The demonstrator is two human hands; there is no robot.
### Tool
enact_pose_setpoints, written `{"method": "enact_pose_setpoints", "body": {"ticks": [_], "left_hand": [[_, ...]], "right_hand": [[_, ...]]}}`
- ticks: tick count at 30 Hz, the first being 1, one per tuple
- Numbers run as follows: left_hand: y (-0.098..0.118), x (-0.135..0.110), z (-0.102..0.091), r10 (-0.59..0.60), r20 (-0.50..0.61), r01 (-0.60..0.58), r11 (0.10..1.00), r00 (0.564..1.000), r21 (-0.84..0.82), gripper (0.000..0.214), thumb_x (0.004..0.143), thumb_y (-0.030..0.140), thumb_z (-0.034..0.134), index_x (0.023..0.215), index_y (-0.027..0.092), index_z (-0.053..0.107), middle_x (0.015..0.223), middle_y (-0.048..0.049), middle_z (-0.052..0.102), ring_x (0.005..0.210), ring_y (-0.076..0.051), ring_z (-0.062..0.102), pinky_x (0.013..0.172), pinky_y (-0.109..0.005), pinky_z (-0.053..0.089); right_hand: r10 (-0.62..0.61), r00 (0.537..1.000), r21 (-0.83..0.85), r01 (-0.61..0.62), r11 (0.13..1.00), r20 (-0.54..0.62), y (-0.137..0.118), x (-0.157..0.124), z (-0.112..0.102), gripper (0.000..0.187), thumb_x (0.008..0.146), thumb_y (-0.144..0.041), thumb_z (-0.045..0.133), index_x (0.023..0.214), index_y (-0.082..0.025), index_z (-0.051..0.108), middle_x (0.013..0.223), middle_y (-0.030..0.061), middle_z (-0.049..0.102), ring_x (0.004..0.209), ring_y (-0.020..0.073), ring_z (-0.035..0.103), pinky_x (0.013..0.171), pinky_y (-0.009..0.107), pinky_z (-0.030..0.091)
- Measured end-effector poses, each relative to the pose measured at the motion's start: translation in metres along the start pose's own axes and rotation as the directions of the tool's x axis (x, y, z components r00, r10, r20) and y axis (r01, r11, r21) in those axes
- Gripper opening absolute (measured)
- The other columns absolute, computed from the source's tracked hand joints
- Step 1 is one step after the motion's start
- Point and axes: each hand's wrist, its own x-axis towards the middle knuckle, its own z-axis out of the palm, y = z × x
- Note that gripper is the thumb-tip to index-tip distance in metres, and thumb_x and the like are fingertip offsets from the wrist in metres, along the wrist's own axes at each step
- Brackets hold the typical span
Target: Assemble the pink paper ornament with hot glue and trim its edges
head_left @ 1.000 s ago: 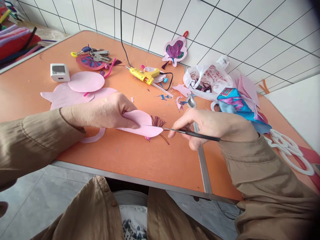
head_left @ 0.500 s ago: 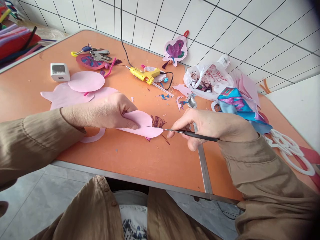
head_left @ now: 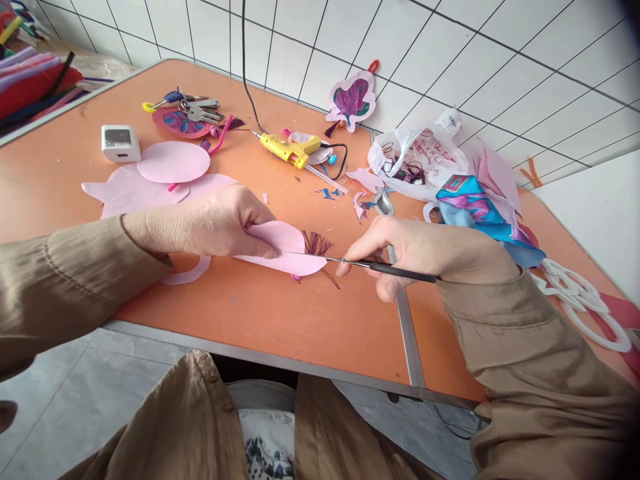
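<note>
Between the thumb and fingers of my left hand is a curved piece of pink felt. My right hand is closed around a pair of scissors with dark handles. Their thin blade runs into the felt from its right edge, ending near my left thumb. Part of the blades is hidden by the felt. Under and behind the felt lies a dark purple tassel, with a pink bead showing at the felt's lower edge.
Pink cut shapes, a white adapter and keys lie at the left. A yellow glue gun trails its cord at the back. Felt scraps, a plastic bag and blue patterned cloth lie to the right.
</note>
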Motion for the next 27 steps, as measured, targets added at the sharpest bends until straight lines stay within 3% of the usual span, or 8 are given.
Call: {"method": "enact_pose_setpoints", "body": {"ticks": [9, 18, 24, 27], "left_hand": [[0.0014, -0.0005, -0.0018, 0.011, -0.005, -0.011, 1.0, 1.0, 0.022, 0.032, 0.079, 0.046, 0.068, 0.06, 0.022, 0.059, 0.058, 0.0016, 0.039, 0.051, -0.013, 0.033, 0.048, -0.03, 0.022], [0.0047, -0.0042, -0.001, 0.029, 0.009, -0.029, 0.999, 1.0, 0.046, 0.025, 0.088, 0.036, 0.065, 0.071, 0.017, 0.064, 0.059, 0.004, 0.038, 0.056, -0.009, 0.031, 0.05, -0.026, 0.021], [0.005, -0.0047, -0.0007, 0.016, -0.009, -0.016, 0.999, 1.0, 0.037, 0.033, 0.088, 0.037, 0.066, 0.064, 0.018, 0.054, 0.059, 0.0053, 0.031, 0.055, -0.009, 0.028, 0.05, -0.027, 0.02], [0.0045, -0.0034, -0.0008, 0.025, -0.005, -0.025, 0.999, 1.0, 0.031, 0.031, 0.087, 0.037, 0.066, 0.064, 0.018, 0.058, 0.058, 0.0049, 0.033, 0.054, -0.009, 0.031, 0.051, -0.026, 0.021]], "right_hand": [[-0.001, 1.0, -0.005, 0.001, 1.0, 0.008, -0.0009, 0.0003, -0.0005, 0.052, 0.066, -0.041, 0.082, 0.105, -0.007, 0.079, 0.059, -0.0019, 0.058, 0.055, 0.0108, 0.044, 0.05, 0.026, 0.033], [0.006, 1.0, -0.02, -0.006, 1.0, -0.003, 0.001, 0.0, -0.0008, 0.054, 0.067, -0.043, 0.084, 0.105, -0.006, 0.08, 0.054, -0.0047, 0.051, 0.054, 0.0089, 0.039, 0.05, 0.025, 0.028], [-0.002, 1.0, -0.031, 0.001, 1.0, -0.012, 0.0038, -0.0001, -0.0004, 0.053, 0.067, -0.044, 0.084, 0.106, -0.007, 0.08, 0.056, -0.0046, 0.052, 0.054, 0.0079, 0.036, 0.05, 0.024, 0.027], [-0.005, 1.0, -0.029, 0.005, 1.0, -0.012, 0.004, -0.0002, -0.0005, 0.056, 0.066, -0.046, 0.085, 0.107, -0.007, 0.08, 0.056, -0.0046, 0.052, 0.054, 0.0078, 0.036, 0.049, 0.024, 0.026]]}}
